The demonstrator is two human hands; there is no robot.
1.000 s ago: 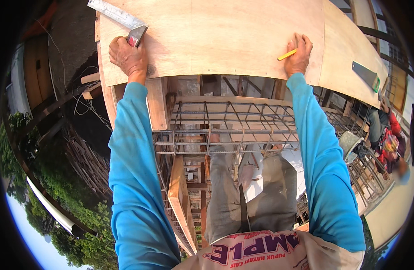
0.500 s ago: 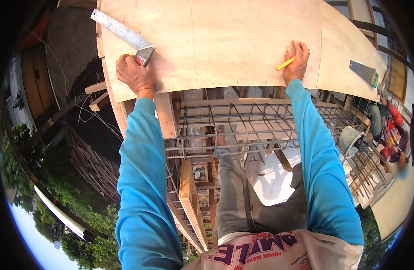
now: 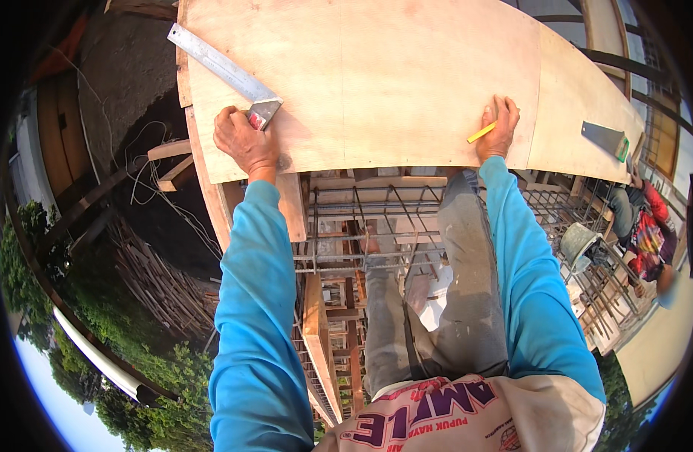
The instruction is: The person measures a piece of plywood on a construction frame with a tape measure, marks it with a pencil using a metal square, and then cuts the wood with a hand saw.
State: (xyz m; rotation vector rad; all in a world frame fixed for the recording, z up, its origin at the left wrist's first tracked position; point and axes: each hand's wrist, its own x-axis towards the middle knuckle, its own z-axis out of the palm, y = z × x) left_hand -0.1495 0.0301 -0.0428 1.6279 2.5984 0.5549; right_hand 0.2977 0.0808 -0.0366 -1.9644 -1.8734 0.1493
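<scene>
My left hand [image 3: 244, 142] is closed around the stock of a metal try square [image 3: 218, 64] near the left end of a pale plywood sheet [image 3: 406, 90]. The square's blade lies slanted over the sheet toward the far left corner. Farther right, my right hand [image 3: 500, 128] rests curled on the plywood close to its near edge. A flat yellow pencil [image 3: 482, 132] sticks out of its fingers to the left. On the right part of the sheet lies a handsaw [image 3: 605, 141] with a green handle, out of reach of both hands.
Below the sheet's near edge runs a rebar cage [image 3: 369, 218] between timber boards [image 3: 316, 320], with gaps down to a lower level. At the right, a co-worker in red [image 3: 651, 218] is beside a bucket [image 3: 584, 242]. Loose wire [image 3: 146, 181] and timber offcuts are at the left.
My right leg has come up, its knee now at the plywood's near edge. The view has shifted slightly; both hands keep their places on the sheet, still holding the try square and pencil.
</scene>
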